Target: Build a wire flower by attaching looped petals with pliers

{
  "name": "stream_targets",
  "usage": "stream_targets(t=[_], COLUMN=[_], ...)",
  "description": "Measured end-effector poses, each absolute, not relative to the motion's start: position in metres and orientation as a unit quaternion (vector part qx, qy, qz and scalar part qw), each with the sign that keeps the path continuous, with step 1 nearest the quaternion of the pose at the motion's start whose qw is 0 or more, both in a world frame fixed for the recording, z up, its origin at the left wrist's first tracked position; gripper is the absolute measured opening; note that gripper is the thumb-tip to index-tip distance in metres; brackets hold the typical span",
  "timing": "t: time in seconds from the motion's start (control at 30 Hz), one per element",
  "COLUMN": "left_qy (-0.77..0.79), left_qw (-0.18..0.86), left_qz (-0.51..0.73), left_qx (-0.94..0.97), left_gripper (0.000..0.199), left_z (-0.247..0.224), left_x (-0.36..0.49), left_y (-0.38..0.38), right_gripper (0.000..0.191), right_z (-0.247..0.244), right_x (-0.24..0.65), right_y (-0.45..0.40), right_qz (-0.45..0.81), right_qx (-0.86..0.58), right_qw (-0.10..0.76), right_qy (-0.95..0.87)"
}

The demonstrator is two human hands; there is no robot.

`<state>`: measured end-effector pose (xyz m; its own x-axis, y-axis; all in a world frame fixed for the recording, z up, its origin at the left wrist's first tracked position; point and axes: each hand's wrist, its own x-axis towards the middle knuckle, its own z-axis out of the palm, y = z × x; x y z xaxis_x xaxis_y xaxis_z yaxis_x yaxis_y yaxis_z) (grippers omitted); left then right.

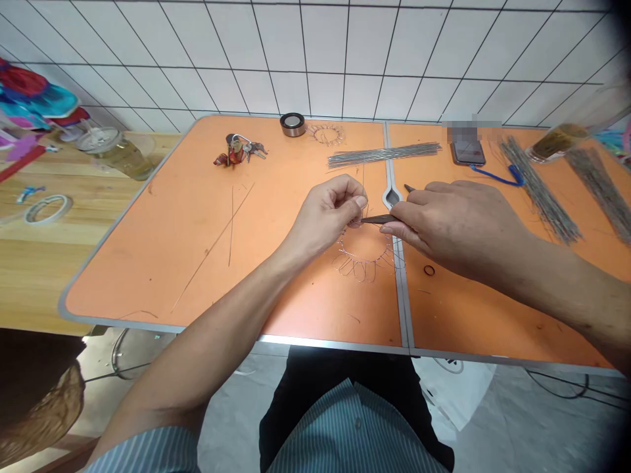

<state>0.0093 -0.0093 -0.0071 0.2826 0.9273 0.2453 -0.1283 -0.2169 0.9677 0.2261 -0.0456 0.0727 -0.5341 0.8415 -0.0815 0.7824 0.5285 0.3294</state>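
Observation:
Over the middle of the orange folding table, my left hand [340, 200] pinches thin wire at the upper left of a looped wire ring [362, 263]. The ring is round, with petal-like loops along its near side. My right hand [438, 213] is closed around a pair of dark pliers [377, 219]. Their narrow tip points left and meets the wire beside my left fingertips; the exact contact is too small to make out. A fine wire stands up from the left fingers. Most of the pliers' handle is hidden under the right hand.
Behind the hands lies a bundle of straight wires [384, 155], near a second wire ring [326, 135], a tape roll [292, 124] and keys [246, 150]. Loose wires [211, 249] cross at left. A phone [467, 151], more wire bundles [542, 190] and a cup [557, 142] are at right.

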Motion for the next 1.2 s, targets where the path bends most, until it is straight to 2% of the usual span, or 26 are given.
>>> stream_targets(t=[0.57, 0.83, 1.07, 1.2], left_qy=[0.335, 0.342, 0.340, 0.342], left_qw=[0.538, 0.538, 0.539, 0.538], left_qz=[0.498, 0.495, 0.496, 0.492], left_qx=[0.592, 0.590, 0.590, 0.593], left_gripper=[0.038, 0.036, 0.031, 0.036], left_z=[-0.0062, -0.0070, -0.0061, -0.0062], left_x=[0.0097, 0.0099, 0.0101, 0.0099], left_y=[-0.0093, -0.0090, -0.0093, -0.0090], right_gripper=[0.045, 0.055, 0.050, 0.050], right_z=[0.0763, 0.0731, 0.0754, 0.0753], right_x=[0.2196, 0.2227, 0.2184, 0.2189], right_y=[-0.0451, -0.0440, -0.0423, -0.0416], right_qz=[0.084, 0.081, 0.053, 0.053], right_qx=[0.490, 0.491, 0.512, 0.509], right_qw=[0.132, 0.129, 0.165, 0.166], right_qy=[0.858, 0.858, 0.841, 0.843])
